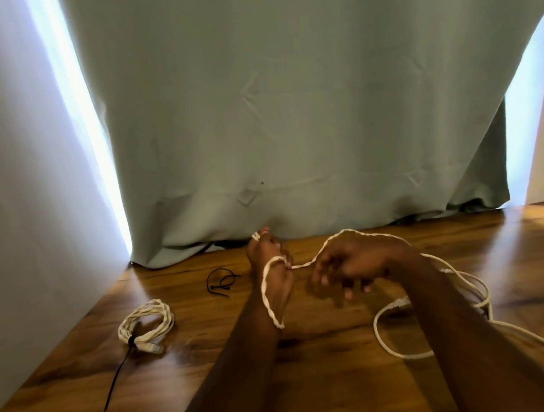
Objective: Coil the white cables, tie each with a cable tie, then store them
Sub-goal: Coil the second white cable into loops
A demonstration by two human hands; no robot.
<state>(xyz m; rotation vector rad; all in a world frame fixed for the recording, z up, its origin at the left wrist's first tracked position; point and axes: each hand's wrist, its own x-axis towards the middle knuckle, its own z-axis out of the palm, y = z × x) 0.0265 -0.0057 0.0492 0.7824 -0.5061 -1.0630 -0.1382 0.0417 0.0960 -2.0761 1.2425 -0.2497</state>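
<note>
The fingers (pixel 334 285) of the right hand (pixel 352 264) are seen loosely curled and spread, with the twisted white cable (pixel 402 335) passing over the back of the hand; whether a strand is actually pinched on that side cannot be told, since motion blur softens the fingertips. The left hand (pixel 273 263) is held upright, its fingers curled round the cable, one loop of which is wrapped from the thumb region down round the wrist, a white end showing at the raised fingertips.

In the head view (the only one supplied) the rest of this cable trails in slack loops over the glossy wooden tabletop (pixel 338 346) to the right, a connector lying just beside the right forearm. Further left, a finished white cable coil (pixel 146 320) lies bound by a long black cable tie (pixel 121 374) whose tail points toward the near edge. A small bundle of spare black cable ties (pixel 221 281) rests near the pale green curtain (pixel 289 108).

The step in hand is judged to be coiling the second cable. Slack must next be fed by the right hand round the left, turn upon turn, tangles in the loose loops being watched for.

No brand, label or legible writing is visible.
</note>
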